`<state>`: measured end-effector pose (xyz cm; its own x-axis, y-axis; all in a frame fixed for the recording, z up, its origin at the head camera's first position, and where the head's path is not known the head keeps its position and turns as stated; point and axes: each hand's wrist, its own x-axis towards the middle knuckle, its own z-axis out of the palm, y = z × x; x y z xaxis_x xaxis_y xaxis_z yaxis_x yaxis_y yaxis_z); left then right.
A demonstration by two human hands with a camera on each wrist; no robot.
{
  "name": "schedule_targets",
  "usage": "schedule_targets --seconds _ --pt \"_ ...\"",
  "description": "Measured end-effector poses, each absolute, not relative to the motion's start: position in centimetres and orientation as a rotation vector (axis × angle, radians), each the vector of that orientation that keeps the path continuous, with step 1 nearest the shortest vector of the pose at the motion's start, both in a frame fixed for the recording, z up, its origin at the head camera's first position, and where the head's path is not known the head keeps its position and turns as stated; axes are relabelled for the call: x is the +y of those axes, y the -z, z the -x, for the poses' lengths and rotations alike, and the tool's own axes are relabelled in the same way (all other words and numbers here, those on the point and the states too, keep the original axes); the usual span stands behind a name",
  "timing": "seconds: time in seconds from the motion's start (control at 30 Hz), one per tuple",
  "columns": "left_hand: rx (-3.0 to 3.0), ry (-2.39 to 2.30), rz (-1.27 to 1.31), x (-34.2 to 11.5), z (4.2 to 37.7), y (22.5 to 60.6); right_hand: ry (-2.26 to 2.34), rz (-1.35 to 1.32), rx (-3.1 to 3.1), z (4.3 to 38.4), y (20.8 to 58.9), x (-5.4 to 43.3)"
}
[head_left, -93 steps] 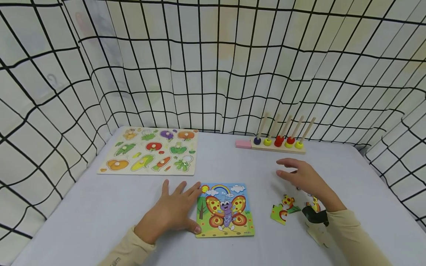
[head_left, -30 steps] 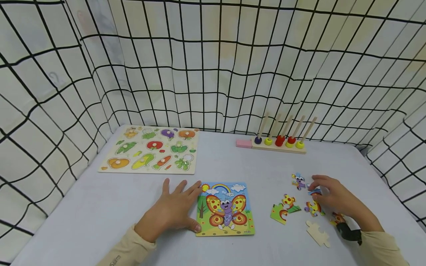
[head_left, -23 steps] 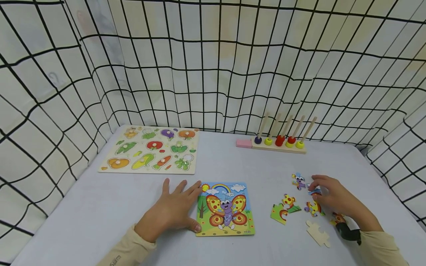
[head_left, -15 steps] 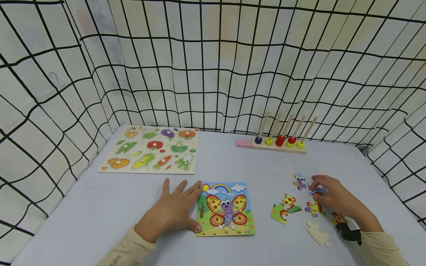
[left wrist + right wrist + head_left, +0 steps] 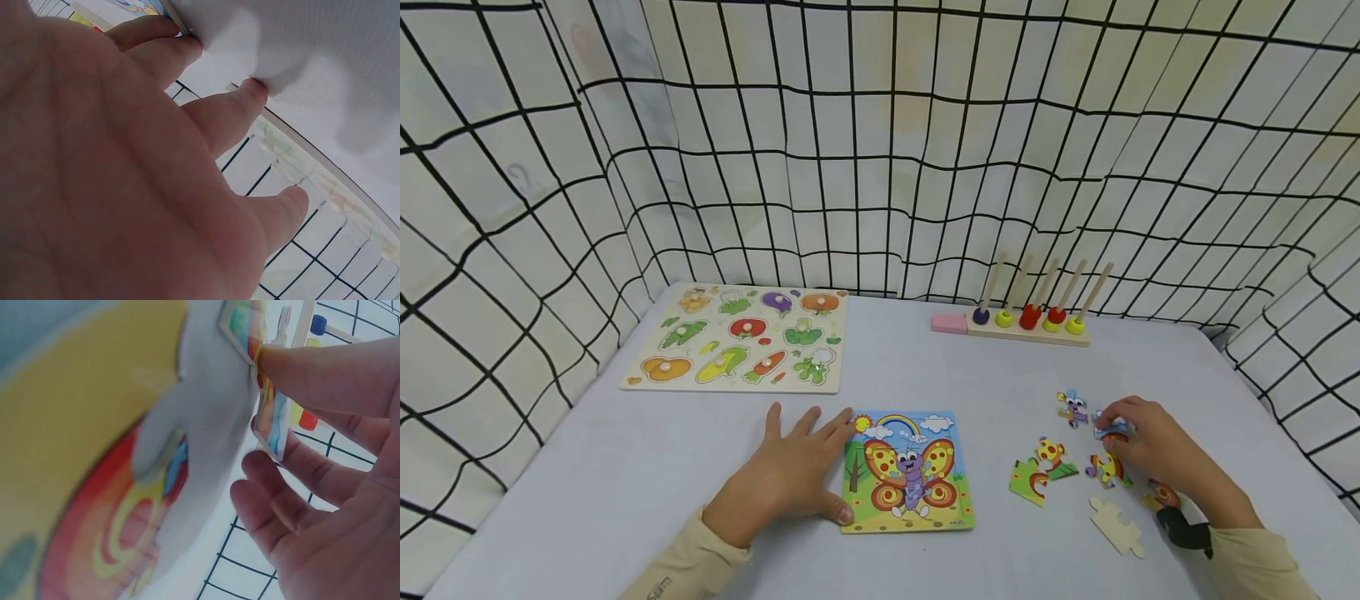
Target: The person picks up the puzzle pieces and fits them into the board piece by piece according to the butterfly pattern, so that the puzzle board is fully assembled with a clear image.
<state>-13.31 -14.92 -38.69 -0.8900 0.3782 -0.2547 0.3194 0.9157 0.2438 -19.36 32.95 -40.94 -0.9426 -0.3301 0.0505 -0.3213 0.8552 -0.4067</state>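
In the head view, a square butterfly puzzle (image 5: pixel 910 475) lies on the table. My left hand (image 5: pixel 790 479) rests with spread fingers along its left edge, the thumb at the lower left corner. In the left wrist view, the palm (image 5: pixel 112 169) faces the camera. At the right, my right hand (image 5: pixel 1161 446) pinches a blue jigsaw piece (image 5: pixel 1105 425) between thumb and fingers. The right wrist view shows this piece (image 5: pixel 275 425) held by its edges; the fingers cover part of it in the head view.
Around the right hand lie several loose pieces: a butterfly-face piece (image 5: pixel 1072 408), a yellow-red piece (image 5: pixel 1107 471), a green piece (image 5: pixel 1028 483) and a face-down piece (image 5: pixel 1116 527). Further back are a vegetable peg board (image 5: pixel 737 340) and a bead-peg counter (image 5: pixel 1026 329). Black netting (image 5: pixel 887 179) encloses the table.
Since the oldest frame, my right hand has moved right and down onto the blue jigsaw piece, uncovering other loose pieces. In the last second it barely moves. My left hand stays by the butterfly puzzle.
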Motion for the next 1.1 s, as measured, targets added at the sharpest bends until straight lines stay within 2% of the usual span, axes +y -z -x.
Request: schedule_targets --seconds 0.43,0.83,1.1 --pt "2.778 -0.295 -0.520 -15.0 13.2 38.7 0.578 0.463 3.040 19.0 40.8 32.2" --pt "2.782 -0.301 -0.524 -14.9 13.1 38.5 0.547 0.563 3.159 18.5 40.8 32.2" --pt "2.783 -0.304 -0.526 -14.9 13.1 38.5 0.659 0.521 3.151 18.5 39.4 32.5"
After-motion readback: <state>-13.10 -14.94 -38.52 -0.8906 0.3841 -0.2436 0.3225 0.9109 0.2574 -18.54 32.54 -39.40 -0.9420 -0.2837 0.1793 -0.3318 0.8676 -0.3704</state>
